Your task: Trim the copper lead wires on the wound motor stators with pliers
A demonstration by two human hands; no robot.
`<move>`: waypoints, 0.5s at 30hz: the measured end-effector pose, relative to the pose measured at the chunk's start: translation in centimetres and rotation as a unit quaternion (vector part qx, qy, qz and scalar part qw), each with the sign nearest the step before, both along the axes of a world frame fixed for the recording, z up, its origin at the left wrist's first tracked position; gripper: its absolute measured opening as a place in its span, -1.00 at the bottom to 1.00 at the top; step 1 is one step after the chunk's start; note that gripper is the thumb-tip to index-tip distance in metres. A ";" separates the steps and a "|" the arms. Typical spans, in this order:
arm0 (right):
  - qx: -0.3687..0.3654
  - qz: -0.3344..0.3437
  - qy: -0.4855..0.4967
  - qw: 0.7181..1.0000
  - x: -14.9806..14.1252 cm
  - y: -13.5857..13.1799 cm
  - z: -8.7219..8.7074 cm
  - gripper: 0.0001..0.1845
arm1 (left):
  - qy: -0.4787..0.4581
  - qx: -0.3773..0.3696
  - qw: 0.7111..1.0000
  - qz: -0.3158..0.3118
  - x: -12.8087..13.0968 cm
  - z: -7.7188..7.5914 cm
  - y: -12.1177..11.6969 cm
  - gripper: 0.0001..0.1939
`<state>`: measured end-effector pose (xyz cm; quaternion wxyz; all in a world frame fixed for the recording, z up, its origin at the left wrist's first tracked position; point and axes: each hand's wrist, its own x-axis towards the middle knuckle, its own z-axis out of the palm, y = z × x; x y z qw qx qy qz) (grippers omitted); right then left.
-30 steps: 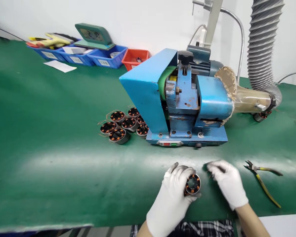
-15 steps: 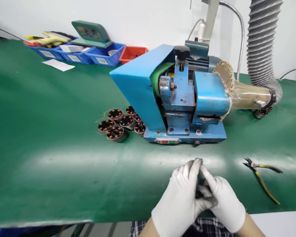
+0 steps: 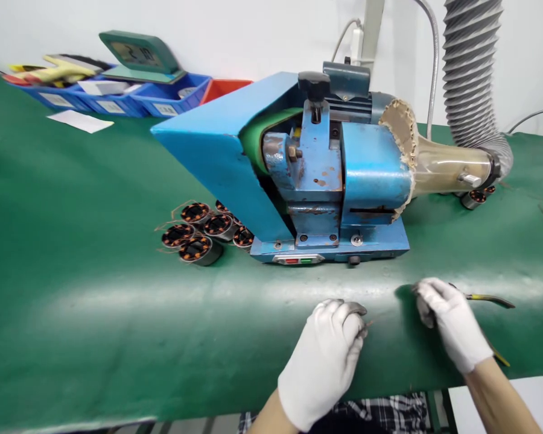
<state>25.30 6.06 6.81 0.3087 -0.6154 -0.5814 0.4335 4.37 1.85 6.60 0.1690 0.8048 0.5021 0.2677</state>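
Observation:
My left hand [image 3: 323, 361], in a white glove with dark-stained fingertips, is closed low over the front of the green bench. A thin copper-coloured wire [image 3: 370, 323] pokes out from between its fingertips; anything else inside the grip is hidden. To the right, my gloved right hand [image 3: 447, 319] has its fingers drawn together, slightly blurred, and what they hold, if anything, does not show. It covers part of the side cutters [image 3: 493, 299], whose yellow handles show behind and beside it.
Behind my hands stands a blue belt grinder [image 3: 319, 175] with a green belt and a grey hose [image 3: 473, 78]. Several wound motor stators [image 3: 202, 250] sit at its left, others [image 3: 473, 199] at the right. Blue bins [image 3: 167, 99] and a clock [image 3: 140, 54] line the wall.
My hands, together half a second ago, are now apart. The right hand has moved right and away from me to the side cutters. The view has shifted slightly.

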 end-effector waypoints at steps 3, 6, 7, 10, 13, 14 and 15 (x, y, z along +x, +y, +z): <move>0.142 0.039 -0.065 0.987 0.1 -0.8 0.7 -0.89 | -0.003 -0.011 1.000 -0.004 0.1 -0.1 0.1 -0.86; 0.313 0.244 -0.159 0.904 -2.2 -1.9 0.5 -0.81 | 0.003 -0.017 1.000 -0.017 0.0 0.1 0.3 -0.83; 0.346 0.285 -0.179 0.876 -3.0 -2.1 0.2 -0.76 | 0.005 -0.023 0.999 -0.023 -0.1 0.3 0.3 -0.83; 0.380 0.297 -0.226 0.846 -4.2 -2.3 -1.1 -0.70 | -0.002 -0.064 0.997 -0.038 -0.8 0.5 0.1 -0.81; 0.371 0.269 -0.244 0.855 -4.1 -2.1 -2.2 -0.72 | -0.017 -0.125 0.992 0.023 -1.8 0.3 -0.2 -0.41; 0.369 0.266 -0.245 0.856 -4.0 -2.1 -2.4 -0.72 | -0.015 -0.140 0.989 0.047 -2.1 0.1 -0.2 -0.30; 0.368 0.263 -0.248 0.856 -3.9 -2.1 -2.4 -0.71 | -0.013 -0.149 0.987 0.064 -2.3 -0.1 -0.2 -0.26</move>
